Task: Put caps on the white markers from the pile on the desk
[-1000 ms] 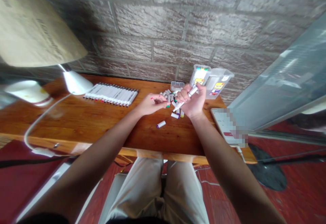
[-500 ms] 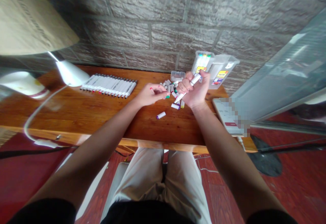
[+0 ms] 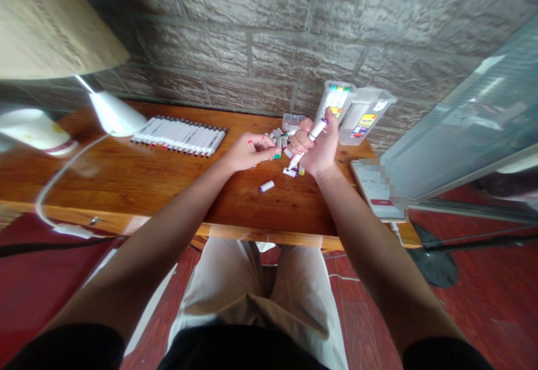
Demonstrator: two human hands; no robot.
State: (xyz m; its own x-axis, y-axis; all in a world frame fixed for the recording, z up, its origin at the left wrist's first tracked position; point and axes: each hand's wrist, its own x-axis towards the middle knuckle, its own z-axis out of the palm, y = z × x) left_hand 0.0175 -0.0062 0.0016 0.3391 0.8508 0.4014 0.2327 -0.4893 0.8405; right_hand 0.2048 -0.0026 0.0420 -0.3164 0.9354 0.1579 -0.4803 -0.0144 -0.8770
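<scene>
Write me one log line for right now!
left hand: at green-ended cap, grip unclear | right hand: gripping marker | purple-ended cap: on desk

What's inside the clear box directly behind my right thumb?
White pens with blue, yellow and green ends show in the box. Your right hand covers its lower part; whatever is there can't be seen.
</scene>
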